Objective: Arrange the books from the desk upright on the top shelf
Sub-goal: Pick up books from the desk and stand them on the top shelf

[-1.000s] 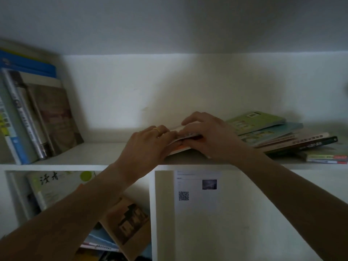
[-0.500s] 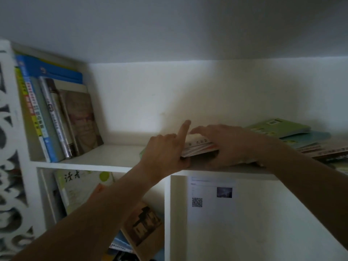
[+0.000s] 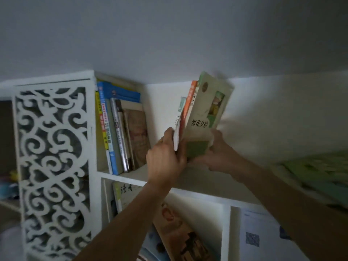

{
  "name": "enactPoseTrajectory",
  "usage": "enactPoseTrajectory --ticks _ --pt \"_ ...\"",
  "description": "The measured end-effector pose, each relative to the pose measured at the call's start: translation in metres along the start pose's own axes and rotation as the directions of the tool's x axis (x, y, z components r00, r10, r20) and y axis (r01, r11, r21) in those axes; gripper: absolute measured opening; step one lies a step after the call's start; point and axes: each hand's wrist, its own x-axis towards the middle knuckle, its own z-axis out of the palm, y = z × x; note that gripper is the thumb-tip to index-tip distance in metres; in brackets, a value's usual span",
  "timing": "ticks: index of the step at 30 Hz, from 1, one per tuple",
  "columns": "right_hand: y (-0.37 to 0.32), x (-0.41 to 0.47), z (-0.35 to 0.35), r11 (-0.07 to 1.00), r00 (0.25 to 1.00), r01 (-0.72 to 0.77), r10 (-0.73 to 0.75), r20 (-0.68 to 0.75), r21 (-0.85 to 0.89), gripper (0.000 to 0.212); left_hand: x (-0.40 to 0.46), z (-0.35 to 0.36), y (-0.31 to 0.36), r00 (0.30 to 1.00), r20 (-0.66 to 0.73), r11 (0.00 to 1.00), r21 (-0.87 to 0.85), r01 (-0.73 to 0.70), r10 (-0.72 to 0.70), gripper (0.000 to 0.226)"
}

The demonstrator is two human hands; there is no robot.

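**Green-covered book and its companions stand on end between two hands**

Green and cream, the front cover of the nearest book (image 3: 206, 113) faces the camera, with two or three thinner volumes, one with an orange spine (image 3: 189, 102), pressed against its left side. The bundle stands roughly upright, tipped a little to the right, with its lower edge down at the top shelf (image 3: 205, 182) near the middle of the board. The left hand (image 3: 165, 159) grips the bundle's lower left, fingers curled round the white outer book and the thumb side toward the camera. The right hand (image 3: 218, 155) clasps the lower right corner from behind and below, its fingers wrapped round the green cover's bottom edge.

At the left end of the same shelf, a row of standing books (image 3: 120, 132) leans against the side wall, a blue one lying across their tops. A white fretwork panel (image 3: 52, 157) closes that end of the bookcase. Far right, blurred, a flat pile of books (image 3: 316, 174) lies on the shelf. Below, more books (image 3: 177, 228) lean in a lower compartment, and a sheet with a printed square code (image 3: 252, 239) hangs on the neighbouring panel.
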Motion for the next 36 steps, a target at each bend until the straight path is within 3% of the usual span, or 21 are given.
enactPoseTrajectory --ticks 3,7,10,12,13,15,17,18,20,24,32,36 --pt "0.0 0.038 0.049 0.996 0.989 0.044 -0.054 0.137 0.077 0.123 0.006 -0.006 -0.022 0.997 -0.038 0.998 0.006 0.068 -0.068 0.048" --pt "-0.009 0.068 0.087 0.99 0.982 0.134 -0.138 0.127 0.037 0.113 0.015 -0.016 -0.053 0.985 -0.031 0.985 0.023 0.173 -0.173 0.05" --pt "-0.014 0.084 0.106 0.985 0.969 0.122 -0.145 0.202 0.121 0.132 0.021 -0.022 -0.07 0.969 0.009 0.969 -0.016 0.248 -0.247 0.055" --pt "-0.014 0.092 0.115 0.993 0.959 0.108 -0.114 0.259 0.037 0.139 0.017 -0.025 -0.08 0.958 0.031 0.956 -0.062 0.287 -0.286 0.063" --pt "-0.012 0.094 0.119 0.993 0.955 0.117 -0.102 0.28 -0.036 0.134 0.014 -0.027 -0.083 0.955 0.05 0.953 -0.07 0.296 -0.293 0.068" --pt "-0.008 0.097 0.121 0.986 0.945 0.13 -0.093 0.312 -0.102 0.098 0.012 -0.03 -0.092 0.951 0.093 0.953 -0.052 0.299 -0.294 0.072" --pt "-0.004 0.1 0.12 0.988 0.93 0.13 -0.091 0.357 -0.088 0.058 0.011 -0.035 -0.09 0.952 0.086 0.956 0.019 0.293 -0.294 0.064" --pt "-0.002 0.1 0.12 0.989 0.925 0.121 -0.082 0.371 -0.081 0.05 0.012 -0.037 -0.088 0.957 0.044 0.954 0.096 0.283 -0.288 0.057" --pt "0.002 0.101 0.123 0.996 0.93 0.078 -0.055 0.363 -0.048 0.06 0.013 -0.042 -0.084 0.968 -0.062 0.948 0.197 0.25 -0.242 0.047" --pt "0.012 0.096 0.132 0.995 0.953 0.067 -0.042 0.298 -0.072 0.102 0.008 -0.056 -0.085 0.956 -0.157 0.95 0.154 0.273 -0.25 0.031" --pt "0.003 0.081 0.137 0.978 0.964 0.15 -0.113 0.239 -0.146 0.087 -0.016 -0.129 -0.097 0.921 -0.31 0.971 -0.04 0.237 -0.237 0.042" --pt "-0.001 0.074 0.138 0.948 0.97 0.18 -0.127 0.206 -0.263 0.085 -0.032 -0.158 -0.099 0.875 -0.323 0.924 -0.25 0.288 -0.36 0.036"
